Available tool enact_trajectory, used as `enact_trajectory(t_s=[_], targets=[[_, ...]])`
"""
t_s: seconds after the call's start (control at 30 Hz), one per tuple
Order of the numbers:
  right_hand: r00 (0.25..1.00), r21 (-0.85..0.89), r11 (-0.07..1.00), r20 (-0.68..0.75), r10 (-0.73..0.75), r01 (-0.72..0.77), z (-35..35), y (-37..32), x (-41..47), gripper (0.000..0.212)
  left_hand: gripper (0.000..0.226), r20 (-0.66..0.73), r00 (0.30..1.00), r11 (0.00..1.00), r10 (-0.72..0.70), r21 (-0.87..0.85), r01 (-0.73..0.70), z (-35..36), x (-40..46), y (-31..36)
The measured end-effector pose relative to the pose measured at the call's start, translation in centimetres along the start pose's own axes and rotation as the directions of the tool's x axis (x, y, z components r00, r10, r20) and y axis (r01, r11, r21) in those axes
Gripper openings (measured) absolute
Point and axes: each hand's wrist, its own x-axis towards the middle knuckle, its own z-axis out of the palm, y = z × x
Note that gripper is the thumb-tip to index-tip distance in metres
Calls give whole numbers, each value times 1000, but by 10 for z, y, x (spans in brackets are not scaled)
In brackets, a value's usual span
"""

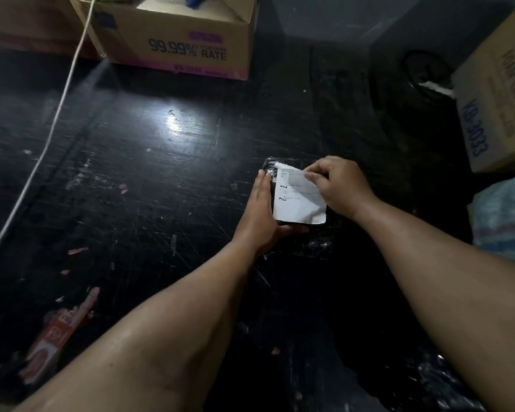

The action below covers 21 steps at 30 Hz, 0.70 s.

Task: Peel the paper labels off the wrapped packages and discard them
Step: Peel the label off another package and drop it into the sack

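Nearest, both bare forearms reach forward over a dark, scratched floor [137, 179]; to the near left of the left forearm lies a torn red-and-white wrapper scrap [54, 337], and just near the hands a crinkled patch of clear plastic film [315, 248] rests on the floor. The left hand [259, 215] grips the black wrapped package [269, 168] from its left side, fingers straight along the edge and thumb tucked under the near edge. The right hand [336, 185] pinches the far right part of the white paper label [298, 200] between thumb and fingers; the label's far corner is lifted off the package, its near part lying flat. Right of the right hand sit a pale blue bag [506, 215] and, farther, a cardboard box marked KB-3033 [500, 108]. Left of the hands a white cord [42, 153] runs away across the floor; beyond them stands an open cardboard box printed 99.99% RATE [179, 34].
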Motion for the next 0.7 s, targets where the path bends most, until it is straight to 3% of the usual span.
enact_trajectory(t_s=[0.33, 0.7], targets=[[995, 87, 992, 45, 86, -90, -10, -7, -4, 10, 146, -1, 1000, 1000, -7, 24, 7, 1, 0, 1], [995, 36, 997, 82, 61, -64, -27, -16, -8, 12, 146, 8, 1000, 1000, -1, 24, 1, -1, 0, 3]])
